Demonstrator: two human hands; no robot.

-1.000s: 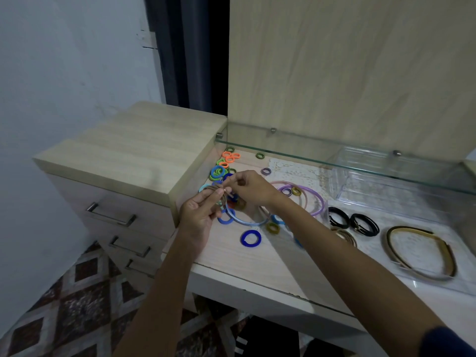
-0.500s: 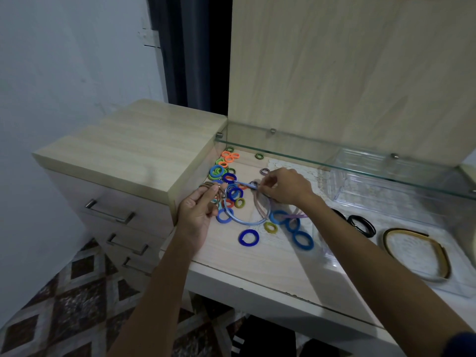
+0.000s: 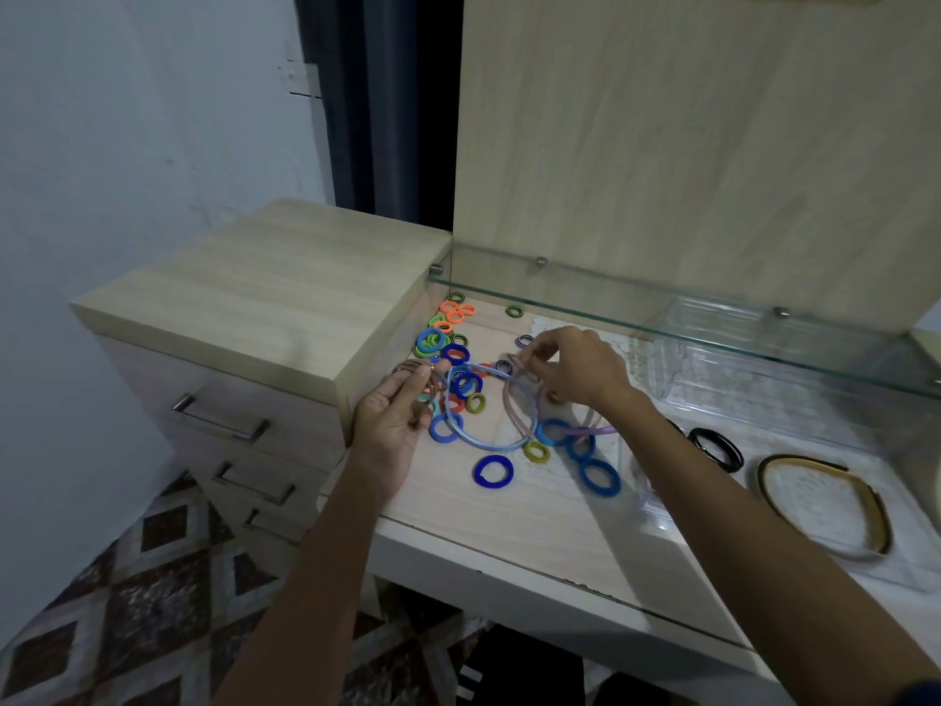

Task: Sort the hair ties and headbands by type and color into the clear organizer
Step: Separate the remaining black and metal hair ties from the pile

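Nearest me on the desk point(image 3: 509, 522) lie a dark blue hair tie point(image 3: 493, 471) and, far to the right, a gold-and-black headband point(image 3: 865, 507) inside the clear organizer point(image 3: 657, 512). Just beyond, my left hand point(image 3: 394, 420) has its fingers curled around a bunch of thin brown hair ties point(image 3: 415, 370), while my right hand point(image 3: 575, 369) pinches the pink headband point(image 3: 514, 400), which overlaps the light blue headband point(image 3: 461, 430). Farther back, at the left by the drawer cabinet point(image 3: 265, 298), sits the pile of orange, green and blue hair ties point(image 3: 445, 328).
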